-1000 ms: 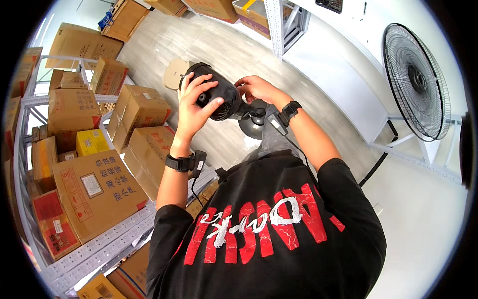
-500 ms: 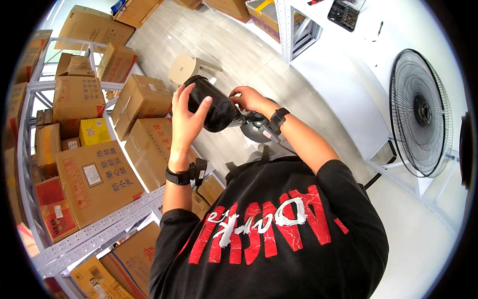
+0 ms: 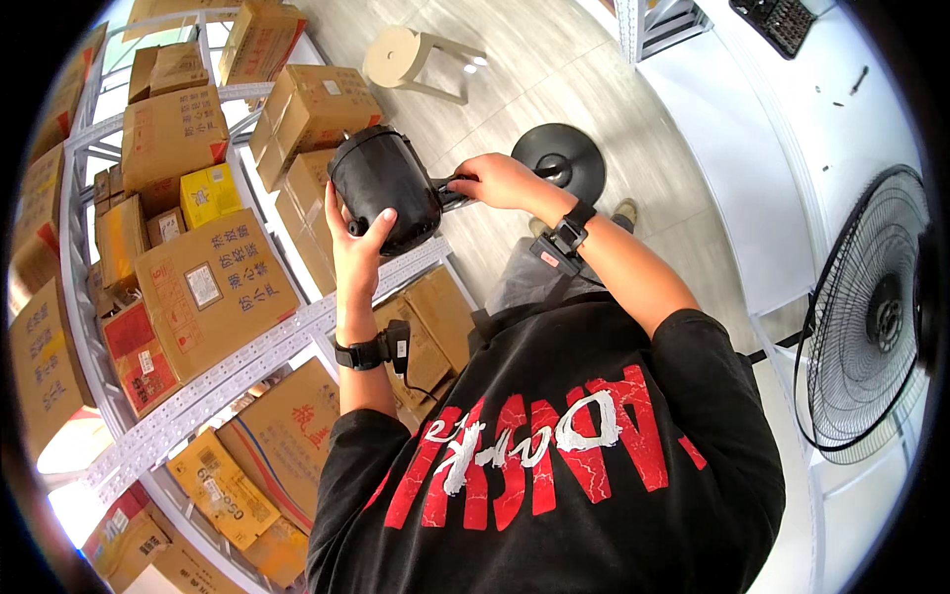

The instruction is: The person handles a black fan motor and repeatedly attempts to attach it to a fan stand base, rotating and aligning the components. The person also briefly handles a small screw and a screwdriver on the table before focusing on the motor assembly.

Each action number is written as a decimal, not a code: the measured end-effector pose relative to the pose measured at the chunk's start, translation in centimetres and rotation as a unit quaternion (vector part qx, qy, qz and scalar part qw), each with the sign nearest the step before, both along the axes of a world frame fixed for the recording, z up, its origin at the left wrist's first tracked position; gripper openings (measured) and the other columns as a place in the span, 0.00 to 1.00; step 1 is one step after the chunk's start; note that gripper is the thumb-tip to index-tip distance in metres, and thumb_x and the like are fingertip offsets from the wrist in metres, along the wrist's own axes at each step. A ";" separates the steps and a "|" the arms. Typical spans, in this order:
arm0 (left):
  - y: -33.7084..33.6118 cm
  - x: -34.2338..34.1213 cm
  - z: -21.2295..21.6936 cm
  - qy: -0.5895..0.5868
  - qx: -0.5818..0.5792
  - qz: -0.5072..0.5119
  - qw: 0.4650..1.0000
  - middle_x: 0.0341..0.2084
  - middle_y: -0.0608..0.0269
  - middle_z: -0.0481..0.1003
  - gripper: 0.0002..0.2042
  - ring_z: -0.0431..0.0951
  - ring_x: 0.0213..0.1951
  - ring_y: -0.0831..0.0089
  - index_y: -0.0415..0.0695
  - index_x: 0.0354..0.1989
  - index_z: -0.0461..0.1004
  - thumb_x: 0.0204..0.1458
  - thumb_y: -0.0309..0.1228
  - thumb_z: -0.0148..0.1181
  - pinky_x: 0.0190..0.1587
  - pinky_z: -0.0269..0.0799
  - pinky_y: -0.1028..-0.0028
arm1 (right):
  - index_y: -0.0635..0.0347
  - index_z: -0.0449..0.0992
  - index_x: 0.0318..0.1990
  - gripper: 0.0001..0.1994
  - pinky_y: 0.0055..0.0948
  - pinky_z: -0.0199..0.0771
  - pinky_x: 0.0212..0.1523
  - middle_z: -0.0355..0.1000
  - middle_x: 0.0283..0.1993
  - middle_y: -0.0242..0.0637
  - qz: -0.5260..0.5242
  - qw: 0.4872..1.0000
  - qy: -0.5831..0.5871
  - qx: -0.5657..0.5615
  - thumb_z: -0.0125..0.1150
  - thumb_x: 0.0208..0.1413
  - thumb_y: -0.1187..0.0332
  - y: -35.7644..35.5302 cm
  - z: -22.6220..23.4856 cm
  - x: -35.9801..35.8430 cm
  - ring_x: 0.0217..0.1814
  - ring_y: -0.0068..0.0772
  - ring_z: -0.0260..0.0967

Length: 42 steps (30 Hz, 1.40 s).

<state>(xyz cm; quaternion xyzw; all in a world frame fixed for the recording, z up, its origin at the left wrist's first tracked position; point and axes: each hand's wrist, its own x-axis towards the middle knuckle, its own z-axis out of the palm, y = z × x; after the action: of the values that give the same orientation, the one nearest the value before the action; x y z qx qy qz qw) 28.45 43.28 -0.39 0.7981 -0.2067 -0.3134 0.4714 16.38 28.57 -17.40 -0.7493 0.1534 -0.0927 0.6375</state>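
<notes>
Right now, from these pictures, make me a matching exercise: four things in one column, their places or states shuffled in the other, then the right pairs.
Things
1. Black rounded housing
2. Beige stool
3. Yellow box
4. Black wire fan cage

Places or states
A. Among brown cartons on the rack
B. At the right side of the picture
C. Standing on the floor
D. In the left hand, with the right hand at its narrow end

Right pairs: 1-D, 2-C, 3-A, 4-B
</notes>
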 end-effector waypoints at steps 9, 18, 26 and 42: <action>2.6 1.4 -2.8 0.061 -0.104 -0.032 0.992 0.66 0.52 0.53 0.50 0.58 0.65 0.54 0.55 0.74 0.39 0.45 0.38 0.68 0.62 0.63 0.55 | 0.60 0.71 0.41 0.12 0.47 0.72 0.35 0.75 0.27 0.50 -0.074 0.994 0.005 0.082 0.61 0.55 0.62 0.6 1.3 0.6 0.33 0.55 0.74; 2.1 1.1 -3.5 0.045 -0.151 -0.008 0.988 0.66 0.53 0.54 0.49 0.59 0.65 0.56 0.48 0.73 0.42 0.44 0.37 0.68 0.65 0.59 0.58 | 0.62 0.64 0.41 0.17 0.29 0.66 0.24 0.73 0.25 0.39 -0.055 0.993 -0.091 0.053 0.67 0.54 0.65 0.5 1.0 0.4 0.23 0.28 0.69; 1.7 -0.6 -3.4 0.135 -0.210 0.031 0.968 0.68 0.53 0.49 0.54 0.55 0.67 0.58 0.50 0.74 0.34 0.44 0.40 0.69 0.67 0.54 0.61 | 0.62 0.74 0.34 0.13 0.39 0.70 0.30 0.75 0.25 0.47 -0.026 0.997 0.057 -0.042 0.59 0.59 0.59 -1.2 0.3 0.1 0.27 0.41 0.75; 5.3 2.9 -7.2 0.272 -0.172 -0.050 0.945 0.67 0.61 0.51 0.52 0.53 0.67 0.64 0.57 0.73 0.32 0.48 0.47 0.68 0.64 0.57 0.60 | 0.65 0.67 0.44 0.10 0.27 0.74 0.28 0.74 0.31 0.40 0.011 0.975 0.034 0.219 0.60 0.59 0.73 -0.9 1.5 1.0 0.26 0.27 0.72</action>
<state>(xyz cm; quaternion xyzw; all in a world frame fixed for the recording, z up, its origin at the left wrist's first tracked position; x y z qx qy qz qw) 31.34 48.61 -7.54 0.5775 -0.1608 -0.5017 0.6236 17.40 27.72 -15.91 -0.5956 0.1839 -0.0243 0.7816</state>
